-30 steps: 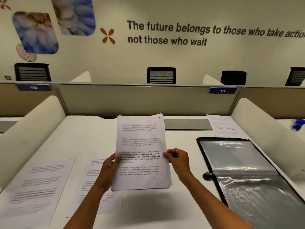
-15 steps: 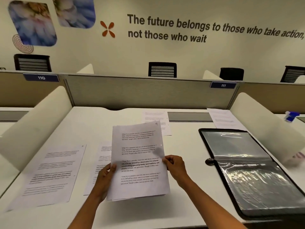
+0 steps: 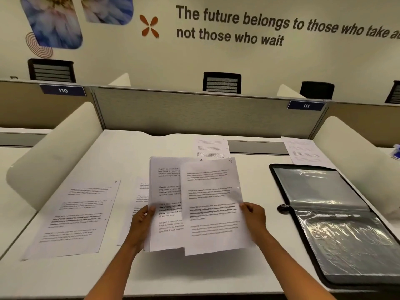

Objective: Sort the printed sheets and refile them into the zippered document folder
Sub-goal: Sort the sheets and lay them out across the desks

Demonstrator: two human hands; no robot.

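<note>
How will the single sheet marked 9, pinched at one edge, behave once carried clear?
Probably floppy: the sheet marked 9 is one thin page, held by the right hand only at its right edge. Likely very light, so it may flutter. Over the glossy folder it could slide.

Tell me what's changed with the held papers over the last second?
The right hand has slid the top sheet rightward off the stack, which the left hand still grips. The folder stays open, and the sheets on the desk stay where they were.
</note>
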